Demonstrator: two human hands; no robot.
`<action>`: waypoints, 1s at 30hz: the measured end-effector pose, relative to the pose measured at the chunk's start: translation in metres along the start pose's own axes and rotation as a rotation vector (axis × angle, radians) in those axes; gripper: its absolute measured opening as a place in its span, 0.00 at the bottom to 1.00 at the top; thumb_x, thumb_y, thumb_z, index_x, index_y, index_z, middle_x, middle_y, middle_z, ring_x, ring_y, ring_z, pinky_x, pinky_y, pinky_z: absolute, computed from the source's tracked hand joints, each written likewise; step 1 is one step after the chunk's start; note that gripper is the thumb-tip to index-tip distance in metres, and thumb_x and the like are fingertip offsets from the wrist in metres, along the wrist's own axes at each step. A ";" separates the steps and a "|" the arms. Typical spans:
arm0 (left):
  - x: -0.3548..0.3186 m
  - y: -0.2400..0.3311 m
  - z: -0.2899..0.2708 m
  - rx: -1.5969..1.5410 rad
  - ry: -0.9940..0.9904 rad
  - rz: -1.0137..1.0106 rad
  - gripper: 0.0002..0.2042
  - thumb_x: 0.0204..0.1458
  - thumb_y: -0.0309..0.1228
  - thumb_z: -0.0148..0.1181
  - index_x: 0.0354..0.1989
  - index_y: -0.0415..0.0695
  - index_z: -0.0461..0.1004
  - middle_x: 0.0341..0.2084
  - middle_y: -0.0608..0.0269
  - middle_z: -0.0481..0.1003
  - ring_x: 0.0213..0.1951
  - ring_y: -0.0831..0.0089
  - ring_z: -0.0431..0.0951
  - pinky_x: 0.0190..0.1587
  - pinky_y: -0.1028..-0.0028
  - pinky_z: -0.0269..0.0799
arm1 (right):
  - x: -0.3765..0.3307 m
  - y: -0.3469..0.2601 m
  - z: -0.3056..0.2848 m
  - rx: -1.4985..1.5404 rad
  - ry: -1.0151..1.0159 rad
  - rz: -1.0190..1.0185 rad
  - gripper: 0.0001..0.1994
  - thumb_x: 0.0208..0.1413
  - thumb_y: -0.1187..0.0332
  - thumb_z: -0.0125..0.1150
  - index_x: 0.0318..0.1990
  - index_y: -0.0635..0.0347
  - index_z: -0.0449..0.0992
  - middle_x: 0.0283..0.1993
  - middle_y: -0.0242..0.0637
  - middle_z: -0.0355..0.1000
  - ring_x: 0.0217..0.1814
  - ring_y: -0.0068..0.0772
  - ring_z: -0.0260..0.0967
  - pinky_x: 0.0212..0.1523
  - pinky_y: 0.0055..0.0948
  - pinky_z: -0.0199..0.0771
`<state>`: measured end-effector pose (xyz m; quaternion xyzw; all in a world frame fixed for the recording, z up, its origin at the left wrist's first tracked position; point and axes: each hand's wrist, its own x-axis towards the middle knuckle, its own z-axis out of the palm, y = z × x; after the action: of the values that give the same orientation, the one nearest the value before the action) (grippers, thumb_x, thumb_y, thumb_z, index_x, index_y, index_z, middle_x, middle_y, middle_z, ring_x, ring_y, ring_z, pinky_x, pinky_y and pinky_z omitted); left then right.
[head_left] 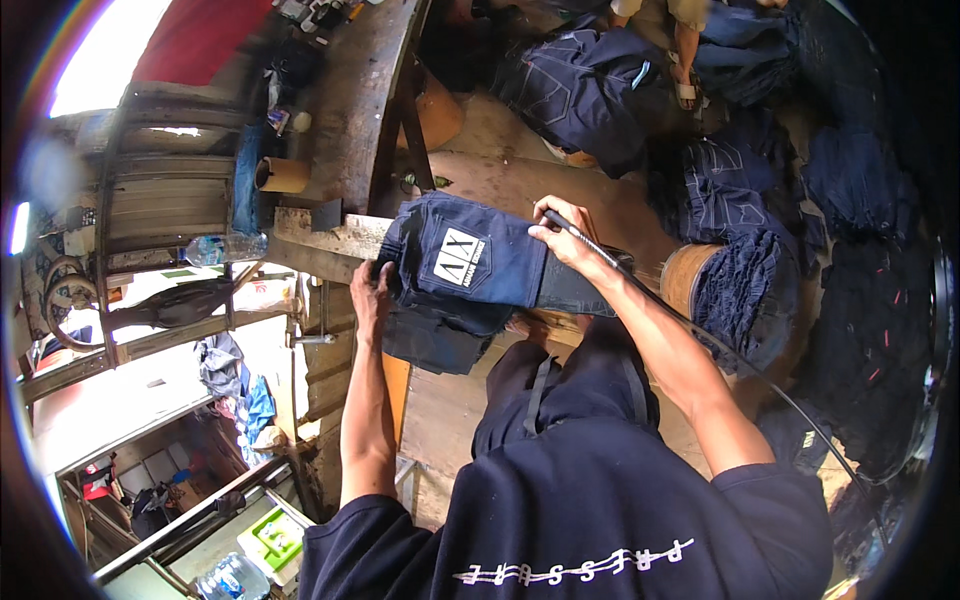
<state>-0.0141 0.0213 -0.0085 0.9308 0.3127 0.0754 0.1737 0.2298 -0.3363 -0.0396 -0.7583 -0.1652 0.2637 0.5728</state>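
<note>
Two bare hands work at a pair of folded dark-blue jeans (510, 262), which lie over a narrow wooden board (335, 235) in front of the person's body, with a large white print (461, 258) on the back pocket facing up. The left hand (371, 298) is at the garment's left edge, its fingers bent against the dark cloth; whether they pinch it cannot be told. The right hand (565, 225), above the jeans' right part, closes its fingers around a slim black pen-shaped tool (556, 217), from which a black cable (740, 365) runs past the right forearm toward the lower right. Whether the tool's tip touches the denim is unclear. More dark cloth (440, 340) hangs below the jeans on the near side. Beyond the board stands a worn workbench (340, 110), with a brown cardboard tube (282, 174) near its left edge. To the right, crumpled dark fabric (740, 280) sits beside a round brown drum (682, 283), and farther off a jeans heap (580, 90) lies near another person's foot (685, 90).
</note>
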 end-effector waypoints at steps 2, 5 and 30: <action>-0.003 0.006 -0.006 0.045 0.011 -0.044 0.17 0.65 0.41 0.70 0.46 0.36 0.79 0.40 0.42 0.80 0.45 0.42 0.80 0.49 0.53 0.74 | -0.012 0.008 -0.003 -0.010 0.162 -0.249 0.10 0.51 0.77 0.70 0.40 0.60 0.77 0.35 0.40 0.79 0.37 0.35 0.80 0.38 0.38 0.76; -0.029 0.044 0.011 -0.028 0.041 0.118 0.15 0.62 0.40 0.73 0.46 0.40 0.81 0.40 0.48 0.82 0.44 0.46 0.81 0.49 0.55 0.75 | -0.051 0.023 -0.057 -0.130 0.264 -0.295 0.08 0.54 0.77 0.68 0.41 0.62 0.80 0.40 0.45 0.79 0.45 0.48 0.82 0.51 0.39 0.80; 0.023 0.050 0.027 -0.378 0.229 0.319 0.23 0.64 0.44 0.71 0.65 0.54 0.77 0.75 0.52 0.66 0.76 0.48 0.63 0.79 0.49 0.55 | -0.037 -0.003 0.066 0.244 0.016 -0.204 0.20 0.67 0.69 0.71 0.61 0.69 0.76 0.48 0.51 0.85 0.47 0.35 0.86 0.53 0.35 0.86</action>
<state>0.0391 -0.0092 -0.0139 0.9048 0.1599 0.2637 0.2936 0.1617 -0.3040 -0.0423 -0.6644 -0.2036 0.2164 0.6857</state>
